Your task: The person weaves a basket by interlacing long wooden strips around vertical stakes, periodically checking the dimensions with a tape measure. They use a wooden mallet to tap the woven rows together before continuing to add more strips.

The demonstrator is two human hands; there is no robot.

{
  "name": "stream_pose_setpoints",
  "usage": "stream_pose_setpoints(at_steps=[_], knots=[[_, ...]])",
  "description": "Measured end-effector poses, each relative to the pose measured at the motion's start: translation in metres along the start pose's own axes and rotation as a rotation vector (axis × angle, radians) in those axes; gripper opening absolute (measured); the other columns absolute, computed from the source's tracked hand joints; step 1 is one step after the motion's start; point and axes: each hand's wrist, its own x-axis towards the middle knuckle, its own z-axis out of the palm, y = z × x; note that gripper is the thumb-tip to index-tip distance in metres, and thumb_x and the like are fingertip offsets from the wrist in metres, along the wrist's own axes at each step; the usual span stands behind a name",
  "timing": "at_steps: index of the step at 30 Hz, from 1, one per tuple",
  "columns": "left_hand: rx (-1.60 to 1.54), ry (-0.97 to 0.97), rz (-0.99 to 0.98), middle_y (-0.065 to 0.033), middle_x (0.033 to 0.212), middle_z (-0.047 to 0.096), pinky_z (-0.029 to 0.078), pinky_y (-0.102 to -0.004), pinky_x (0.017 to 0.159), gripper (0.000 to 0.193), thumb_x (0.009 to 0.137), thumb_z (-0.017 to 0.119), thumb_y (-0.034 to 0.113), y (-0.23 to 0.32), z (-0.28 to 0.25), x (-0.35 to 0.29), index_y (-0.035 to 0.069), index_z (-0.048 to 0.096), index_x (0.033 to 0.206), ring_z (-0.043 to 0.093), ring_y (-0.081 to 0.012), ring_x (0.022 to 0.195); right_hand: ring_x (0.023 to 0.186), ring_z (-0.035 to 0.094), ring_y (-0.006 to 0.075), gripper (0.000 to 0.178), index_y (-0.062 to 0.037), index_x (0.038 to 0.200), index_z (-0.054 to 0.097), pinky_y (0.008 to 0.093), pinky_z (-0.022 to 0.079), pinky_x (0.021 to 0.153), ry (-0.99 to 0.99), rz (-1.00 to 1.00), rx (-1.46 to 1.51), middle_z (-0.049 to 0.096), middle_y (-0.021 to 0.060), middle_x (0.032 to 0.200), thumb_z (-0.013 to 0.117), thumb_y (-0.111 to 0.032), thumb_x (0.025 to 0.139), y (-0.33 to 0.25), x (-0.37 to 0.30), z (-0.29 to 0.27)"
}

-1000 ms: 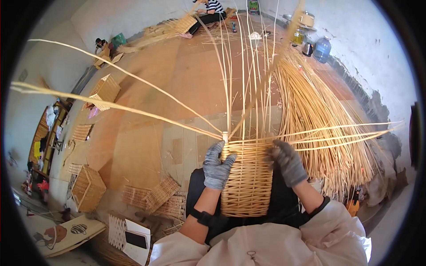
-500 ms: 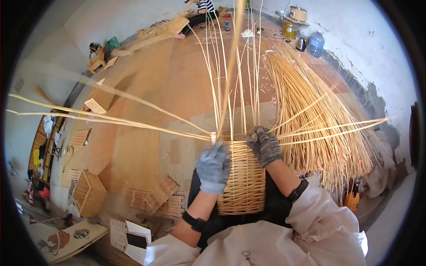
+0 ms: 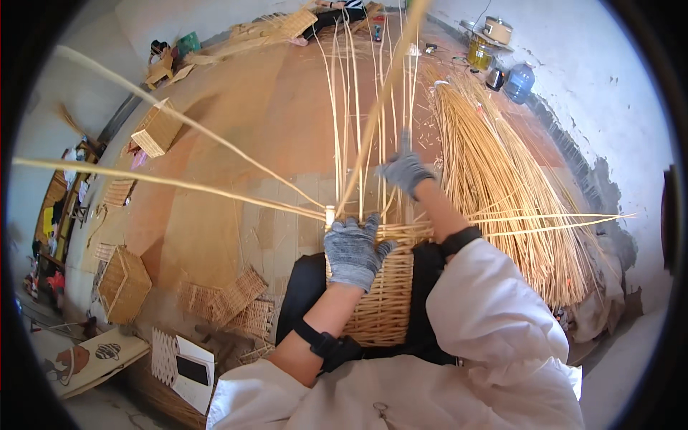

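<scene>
A partly woven wicker panel stands in my lap on dark cloth, with long pale rods rising from its upper edge. My left hand, in a grey knit glove, grips that upper edge at its left end, thumb apart toward the right. A thick rod slants up and right from beside its fingertips. Two more rods run off to the left. My right hand, gloved alike, is raised beyond the edge among the upright rods, index finger stretched forward; nothing shows held in it.
A large bundle of loose rods lies on the right. Woven baskets and wicker pieces rest on the floor at left. A phone lies at lower left. Another person sits at the far end. A water jug stands by the wall.
My right hand has left the panel's upper right and reached forward among the upright rods, its finger extending. My left hand has moved onto the upper edge. One left-hand rod has swung forward.
</scene>
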Motion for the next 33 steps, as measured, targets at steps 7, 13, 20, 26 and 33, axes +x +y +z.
stream_pose_setpoints(at_steps=[7, 13, 20, 26, 33], knots=[[0.088, -0.045, -0.005, -0.0124, 0.095, 0.052, 0.037, -0.0393, 0.077, 0.070, 0.067, 0.054, 0.059, 0.015, -0.001, -0.004, 0.012, 0.047, 0.118, 0.049, -0.0256, 0.091, 0.088, 0.056, 0.0276, 0.047, -0.0027, 0.116, 0.040, 0.0339, 0.045, 0.081, 0.015, -0.111, 0.597, 0.055, 0.0176, 0.099, 0.058, -0.012, 0.074, -0.023, -0.039, -0.031], [0.069, -0.090, -0.014, -0.0104, 0.090, 0.054, 0.036, -0.0373, 0.080, 0.071, 0.063, 0.056, 0.061, 0.000, -0.007, 0.003, 0.012, 0.051, 0.114, 0.049, -0.0244, 0.091, 0.077, 0.059, 0.0222, 0.045, -0.0034, 0.117, 0.043, 0.0283, 0.047, 0.064, 0.340, -0.006, 0.338, 0.058, 0.0151, 0.085, 0.056, -0.008, 0.074, -0.058, -0.081, -0.050], [0.010, 0.009, -0.004, -0.0102, 0.092, 0.053, 0.035, -0.0377, 0.083, 0.055, 0.069, 0.054, 0.057, 0.003, 0.005, -0.003, 0.015, 0.056, 0.104, 0.048, -0.0247, 0.093, 0.087, 0.057, 0.0192, 0.029, -0.0124, 0.108, 0.055, 0.0306, 0.047, 0.064, 0.171, 0.235, 0.310, 0.058, 0.0139, 0.099, 0.041, -0.026, 0.087, 0.002, -0.186, -0.052], [-0.336, -0.212, -0.442, -0.0208, 0.096, 0.057, 0.040, -0.0403, 0.083, 0.039, 0.082, 0.045, 0.038, -0.004, -0.002, 0.032, 0.006, 0.057, 0.101, 0.053, -0.0326, 0.093, 0.114, 0.039, 0.0280, 0.038, -0.0166, 0.101, 0.060, 0.0502, 0.019, 0.094, -0.023, 0.174, -0.588, 0.051, 0.0130, 0.115, 0.035, -0.040, 0.085, -0.056, -0.133, -0.005], [-0.509, -0.011, -0.298, -0.0171, 0.078, 0.060, 0.044, -0.0398, 0.069, 0.032, 0.085, 0.042, 0.032, -0.033, -0.003, 0.014, 0.004, 0.058, 0.085, 0.058, -0.0325, 0.075, 0.094, 0.054, 0.0268, 0.060, -0.0074, 0.086, 0.065, 0.0488, 0.029, 0.087, 0.017, 0.380, -0.463, 0.061, 0.0155, 0.087, 0.026, -0.052, 0.083, -0.092, -0.127, -0.014]])
